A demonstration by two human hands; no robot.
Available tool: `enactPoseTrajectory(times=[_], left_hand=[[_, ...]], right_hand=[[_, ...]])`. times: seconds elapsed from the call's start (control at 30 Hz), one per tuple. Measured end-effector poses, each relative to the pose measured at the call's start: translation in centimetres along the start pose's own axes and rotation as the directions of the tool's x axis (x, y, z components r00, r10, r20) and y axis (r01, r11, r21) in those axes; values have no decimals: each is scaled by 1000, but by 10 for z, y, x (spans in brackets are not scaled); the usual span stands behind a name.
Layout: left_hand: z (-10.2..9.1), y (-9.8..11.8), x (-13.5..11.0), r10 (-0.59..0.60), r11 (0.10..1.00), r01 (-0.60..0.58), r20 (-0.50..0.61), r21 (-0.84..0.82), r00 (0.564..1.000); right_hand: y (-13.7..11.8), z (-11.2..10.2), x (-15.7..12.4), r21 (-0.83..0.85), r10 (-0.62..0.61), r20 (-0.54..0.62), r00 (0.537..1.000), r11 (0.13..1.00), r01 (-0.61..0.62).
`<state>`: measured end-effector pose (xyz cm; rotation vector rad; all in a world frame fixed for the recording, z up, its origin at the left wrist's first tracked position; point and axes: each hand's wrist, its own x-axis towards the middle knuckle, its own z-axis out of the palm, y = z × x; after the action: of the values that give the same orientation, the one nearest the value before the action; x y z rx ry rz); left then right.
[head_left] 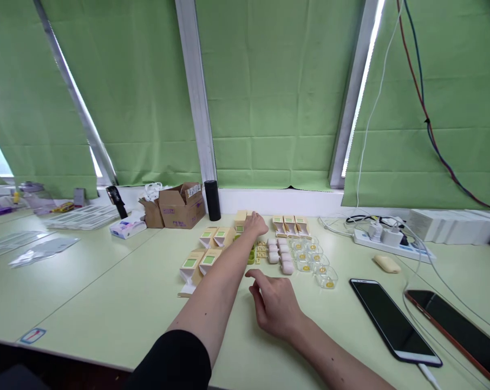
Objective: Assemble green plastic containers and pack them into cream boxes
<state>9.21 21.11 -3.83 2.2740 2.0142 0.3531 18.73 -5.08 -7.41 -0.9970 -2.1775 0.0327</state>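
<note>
My left hand (256,223) reaches far forward, beside small cream cardboard boxes (240,218) at the back of the group. Its fingers point away and are mostly hidden, so a grip cannot be made out. My right hand (275,304) hovers low over the table, index finger and thumb apart, nothing in it. Under and left of my left forearm stand more open cream boxes (189,263) with green labels. Just beyond my right hand lie small yellowish pieces (261,249), pale pink rounded cases (287,266) and clear plastic trays (326,277) with yellow spots. A green item (251,257) is partly covered by my forearm.
Three cream boxes (291,226) stand at the back. To the right are two phones (394,319) (456,330), a beige oval item (386,264) and a power strip (391,244) with cables. Cardboard cartons (182,208), a black cylinder (213,201) and a tissue pack (128,226) stand left.
</note>
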Motion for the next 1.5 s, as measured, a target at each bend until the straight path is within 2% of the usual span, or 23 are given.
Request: enactPoseTrajectory(times=[0.13, 0.23, 0.4, 0.5, 0.6, 0.7, 0.77, 0.87, 0.97, 1.13, 1.5], left_hand=[[-2, 3, -7, 18, 1000, -19, -12, -24, 1000], [-6, 8, -21, 64, 996, -66, -39, -56, 997], [-13, 17, -60, 174, 974, -192, -145, -118, 974], [-21, 12, -91, 238, 951, -270, -204, -150, 950], [-33, -5, -122, 260, 935, -306, -237, -182, 936], [-45, -34, -148, 270, 891, -370, -348, -263, 898], [-51, -54, -163, 239, 897, -367, -426, -249, 873], [-55, -81, -180, 241, 912, -361, -457, -196, 856], [-56, -96, -194, 295, 925, -363, -388, -113, 873], [-60, -102, -208, 403, 912, -410, -242, 22, 883], [-60, -105, -210, 425, 904, -418, -66, 92, 903]], right_hand=[[-3, 1, 1, -9, 1, 26, 1000, 1000, -1], [-6, 3, 1, -6, -7, 41, 999, 1000, 7], [-8, 7, 2, -8, -18, 49, 999, 1000, 18], [-6, 7, 2, -31, -22, 39, 999, 999, 23], [-3, 5, 3, -74, -14, 32, 999, 997, 16], [-2, 2, 4, -115, 16, 46, 999, 993, -11], [0, 2, 4, -137, 39, 64, 997, 990, -30], [4, 3, 5, -163, 86, 94, 992, 984, -70], [9, 5, 5, -187, 122, 126, 985, 978, -97], [15, 6, 3, -214, 164, 118, 979, 967, -136], [23, 7, 4, -285, 226, 108, 968, 940, -188]])
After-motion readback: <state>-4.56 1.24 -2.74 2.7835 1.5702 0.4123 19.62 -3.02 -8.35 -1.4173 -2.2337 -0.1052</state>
